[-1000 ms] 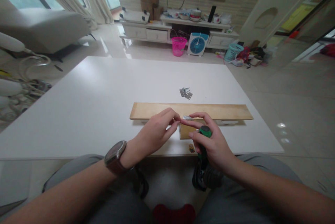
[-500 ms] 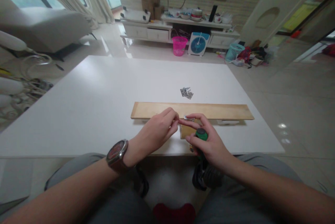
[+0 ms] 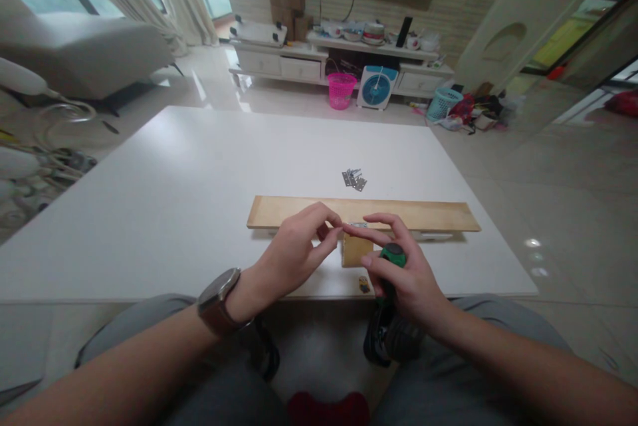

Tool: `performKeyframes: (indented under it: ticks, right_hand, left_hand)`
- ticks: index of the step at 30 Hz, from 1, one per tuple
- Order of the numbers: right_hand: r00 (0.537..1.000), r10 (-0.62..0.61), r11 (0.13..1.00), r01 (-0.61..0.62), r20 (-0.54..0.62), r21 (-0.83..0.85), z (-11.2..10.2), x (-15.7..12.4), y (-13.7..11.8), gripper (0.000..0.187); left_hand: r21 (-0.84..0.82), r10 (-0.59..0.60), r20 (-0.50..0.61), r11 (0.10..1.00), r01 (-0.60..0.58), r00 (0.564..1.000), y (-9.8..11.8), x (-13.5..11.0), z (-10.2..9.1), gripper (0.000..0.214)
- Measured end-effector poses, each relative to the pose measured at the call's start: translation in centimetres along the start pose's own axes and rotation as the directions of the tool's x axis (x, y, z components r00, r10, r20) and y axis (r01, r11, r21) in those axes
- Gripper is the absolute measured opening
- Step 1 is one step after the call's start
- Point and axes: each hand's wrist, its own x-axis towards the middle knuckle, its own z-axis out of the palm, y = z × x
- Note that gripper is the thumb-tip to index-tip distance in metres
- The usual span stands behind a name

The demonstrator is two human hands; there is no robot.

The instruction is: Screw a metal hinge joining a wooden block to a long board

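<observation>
A long wooden board (image 3: 423, 214) lies across the white table (image 3: 199, 180) near its front edge. A small wooden block (image 3: 355, 251) sits just in front of it. My left hand (image 3: 296, 254), with a watch on the wrist, pinches its fingertips together at the board's near edge, on something too small to name. My right hand (image 3: 401, 276) grips a green-handled screwdriver (image 3: 393, 254), its index finger stretched toward a small metal hinge (image 3: 357, 224) on the board's edge.
Several loose metal hinges (image 3: 353, 179) lie on the table behind the board. Beyond the table stand a pink basket (image 3: 341, 89), a blue fan (image 3: 375, 86) and a low white cabinet (image 3: 279, 60). A grey sofa (image 3: 84, 54) is at the left.
Both hands have stayed at the board's near edge with small finger shifts. The right hand with the screwdriver has dropped slightly toward me.
</observation>
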Motion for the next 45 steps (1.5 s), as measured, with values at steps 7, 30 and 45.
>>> performKeyframes:
  ticks: [7,30,45]
  right_hand:
    - [0.999,-0.029,0.999,0.03,0.034,-0.022,-0.1,0.1,0.3,0.047]
    - [0.994,-0.071,0.997,0.071,0.077,-0.001,-0.3,0.4,0.7,0.044]
    - [0.886,-0.41,0.909,0.379,-0.217,-0.171,-4.7,3.4,-2.9,0.028]
  left_hand:
    - [0.171,0.182,0.014,0.969,-0.181,0.983,-0.6,-0.4,0.1,0.009]
    - [-0.075,-0.014,-0.024,0.997,0.012,1.0,-0.5,0.1,-0.1,0.008]
    - [0.213,0.101,0.171,0.968,-0.137,0.98,-0.8,-0.7,0.7,0.018]
